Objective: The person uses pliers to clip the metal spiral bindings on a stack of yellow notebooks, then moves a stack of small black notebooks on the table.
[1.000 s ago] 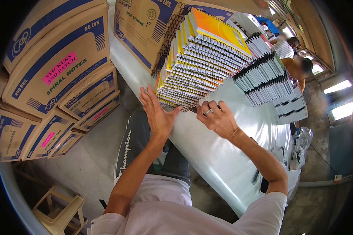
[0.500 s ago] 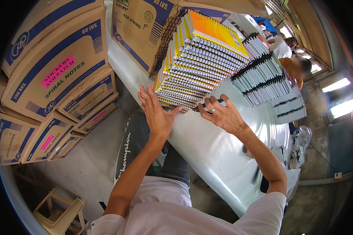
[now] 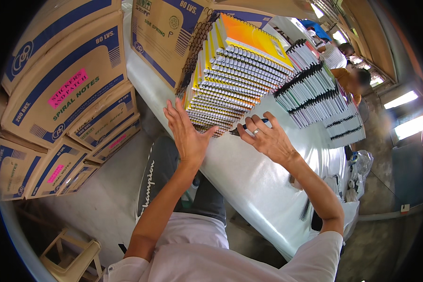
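Yellow and orange notebooks (image 3: 237,77) stand in a stack beside the tabletop (image 3: 254,174) edge nearest the body, before a carton (image 3: 162,40). I judge that the stack could slip over this edge if the left hand (image 3: 189,138) presses unevenly, or the dark tool (image 3: 264,121) could bend a spiral by catching it. The left hand holds nothing, fingers spread wide, thumb apparently touching the lowest corner; the right hand (image 3: 270,139) pinches the tool, tip near the spirals.

Stacked cardboard boxes (image 3: 96,63), beige plastic stool (image 3: 76,262)
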`<state>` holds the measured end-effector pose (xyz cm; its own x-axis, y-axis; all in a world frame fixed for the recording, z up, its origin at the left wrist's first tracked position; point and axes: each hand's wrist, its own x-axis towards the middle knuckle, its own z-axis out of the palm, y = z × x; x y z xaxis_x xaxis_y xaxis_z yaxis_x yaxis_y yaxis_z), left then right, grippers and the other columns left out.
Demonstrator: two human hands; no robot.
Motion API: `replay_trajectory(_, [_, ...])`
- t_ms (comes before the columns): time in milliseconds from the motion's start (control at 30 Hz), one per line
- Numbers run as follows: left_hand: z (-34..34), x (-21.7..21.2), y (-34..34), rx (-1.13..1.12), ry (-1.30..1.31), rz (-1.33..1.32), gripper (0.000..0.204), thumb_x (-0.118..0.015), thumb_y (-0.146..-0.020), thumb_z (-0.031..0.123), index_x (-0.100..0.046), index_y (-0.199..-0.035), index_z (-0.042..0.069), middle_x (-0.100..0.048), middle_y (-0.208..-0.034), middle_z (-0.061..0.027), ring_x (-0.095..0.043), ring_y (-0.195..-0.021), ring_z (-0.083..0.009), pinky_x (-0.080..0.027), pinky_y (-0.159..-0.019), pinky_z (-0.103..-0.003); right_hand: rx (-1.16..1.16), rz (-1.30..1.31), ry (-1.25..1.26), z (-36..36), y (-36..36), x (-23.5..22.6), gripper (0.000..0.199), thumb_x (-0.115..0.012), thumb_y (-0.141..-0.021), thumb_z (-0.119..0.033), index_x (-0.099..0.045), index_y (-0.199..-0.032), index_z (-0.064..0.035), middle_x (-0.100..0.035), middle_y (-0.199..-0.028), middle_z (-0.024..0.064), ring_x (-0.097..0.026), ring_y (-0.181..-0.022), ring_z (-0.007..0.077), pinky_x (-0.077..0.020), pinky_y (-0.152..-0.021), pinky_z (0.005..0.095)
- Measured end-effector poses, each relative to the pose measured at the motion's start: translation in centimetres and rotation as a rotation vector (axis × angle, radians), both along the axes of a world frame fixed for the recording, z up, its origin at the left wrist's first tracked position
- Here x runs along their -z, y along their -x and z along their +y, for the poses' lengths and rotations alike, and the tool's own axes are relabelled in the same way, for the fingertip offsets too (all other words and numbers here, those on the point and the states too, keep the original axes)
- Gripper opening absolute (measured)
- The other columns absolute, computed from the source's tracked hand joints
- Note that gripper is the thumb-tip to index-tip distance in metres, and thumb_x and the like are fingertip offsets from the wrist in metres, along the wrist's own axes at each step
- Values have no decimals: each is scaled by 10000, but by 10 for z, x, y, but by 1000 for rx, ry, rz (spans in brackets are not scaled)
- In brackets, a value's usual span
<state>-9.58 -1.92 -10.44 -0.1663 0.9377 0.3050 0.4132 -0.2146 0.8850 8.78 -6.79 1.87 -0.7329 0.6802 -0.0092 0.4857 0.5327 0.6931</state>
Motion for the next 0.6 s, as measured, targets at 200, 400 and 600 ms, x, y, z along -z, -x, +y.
replay_trajectory(200, [0, 4, -1, -2, -50, 3, 1277, -914, -575, 245, -75, -1507, 1, -93, -1555, -280, -100, -1429, -491, -176, -1161, -531, -23, -23, -40, 0, -6, 4, 366, -637, -780, -182, -608, -1136, -105, -539, -1054, 45, -524, -993, 175, -453, -862, 360])
replay_trajectory(400, [1, 3, 1, -17, -83, 26, 1281, -912, -573, 263, -76, -1508, 3, -89, -1554, -282, -90, -1425, -504, -171, -1161, -533, 392, -13, 21, -20, 33, 22, 462, -706, -769, -339, -642, -1064, 10, -612, -941, 92, -582, -888, 219, -487, -755, 344])
replay_trajectory(600, [4, -7, 0, -2, -123, 70, 1284, -910, -567, 288, -87, -1507, -4, -83, -1560, -270, -80, -1426, -504, -165, -1158, -547, -7, -20, -13, 5, -2, -8, 421, -614, -798, -128, -558, -1212, -177, -490, -1143, 30, -470, -1128, 166, -386, -994, 415])
